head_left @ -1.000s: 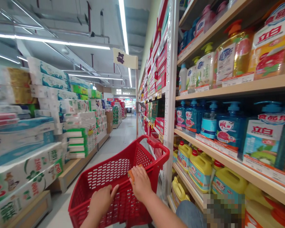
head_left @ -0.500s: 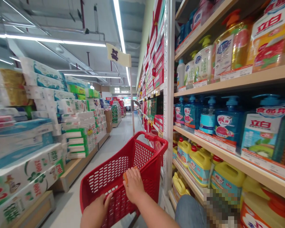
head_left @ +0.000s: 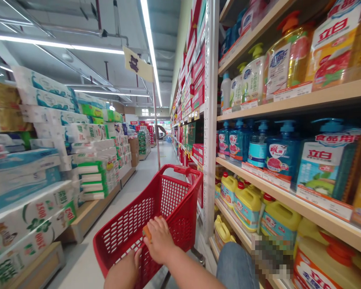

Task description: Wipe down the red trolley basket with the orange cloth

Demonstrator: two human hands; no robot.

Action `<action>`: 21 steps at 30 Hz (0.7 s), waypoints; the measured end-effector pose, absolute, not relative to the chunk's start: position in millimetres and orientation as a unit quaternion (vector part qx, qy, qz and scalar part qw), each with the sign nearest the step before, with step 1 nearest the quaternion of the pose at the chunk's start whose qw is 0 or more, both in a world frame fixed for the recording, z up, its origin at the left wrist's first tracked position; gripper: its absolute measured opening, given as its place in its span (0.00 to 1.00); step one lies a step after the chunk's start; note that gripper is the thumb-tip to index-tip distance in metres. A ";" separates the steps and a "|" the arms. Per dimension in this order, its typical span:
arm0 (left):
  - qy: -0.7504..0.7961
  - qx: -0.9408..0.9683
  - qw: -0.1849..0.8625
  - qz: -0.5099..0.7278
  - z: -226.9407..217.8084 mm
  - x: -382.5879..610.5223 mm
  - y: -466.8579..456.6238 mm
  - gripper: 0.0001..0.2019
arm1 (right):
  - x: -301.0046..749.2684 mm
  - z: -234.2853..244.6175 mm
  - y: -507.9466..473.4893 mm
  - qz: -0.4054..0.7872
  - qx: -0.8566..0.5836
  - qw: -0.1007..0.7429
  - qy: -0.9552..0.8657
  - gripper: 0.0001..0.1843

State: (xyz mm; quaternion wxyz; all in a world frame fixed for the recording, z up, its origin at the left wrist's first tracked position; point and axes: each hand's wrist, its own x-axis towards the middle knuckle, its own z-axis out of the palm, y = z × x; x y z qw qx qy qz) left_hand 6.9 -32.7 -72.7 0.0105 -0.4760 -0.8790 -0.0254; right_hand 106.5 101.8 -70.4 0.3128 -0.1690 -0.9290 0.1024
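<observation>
Fingers (head_left: pixel 158 228) of the right hand (head_left: pixel 159 241) curl together on the red shopping basket (head_left: pixel 195 180), a small orange item (head_left: pixel 147 233) touching their left side; the left hand (head_left: pixel 124 269) sits lower, its finger state unclear.

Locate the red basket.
Head view: the red basket sits low centre under the left hand and right hand, yellow jugs to its right, stacked tissue packs to its left.

Light: ceiling strip lights (head_left: pixel 149 40) are flooding the aisle brightly from 12 o'clock
Edges: wide-angle distortion is bending the shelves (head_left: pixel 333 93) at 3 o'clock
Blur: a pixelated patch (head_left: pixel 272 255) is masking 5 o'clock
</observation>
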 end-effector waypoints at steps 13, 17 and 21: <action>-0.810 -0.581 0.033 -0.076 -92.2 21.4 -35.5 0.26 | 122.0 -73.3 116.3 0.125 -0.149 0.305 -0.932 0.23; -0.746 -0.654 0.035 -0.117 -93.9 21.3 -38.2 0.22 | 140.3 -70.4 125.6 0.139 -0.127 0.290 -0.938 0.22; -0.747 -0.644 0.079 -0.145 -96.4 19.5 -44.0 0.22 | 151.4 -68.0 129.9 0.127 -0.187 0.304 -0.925 0.21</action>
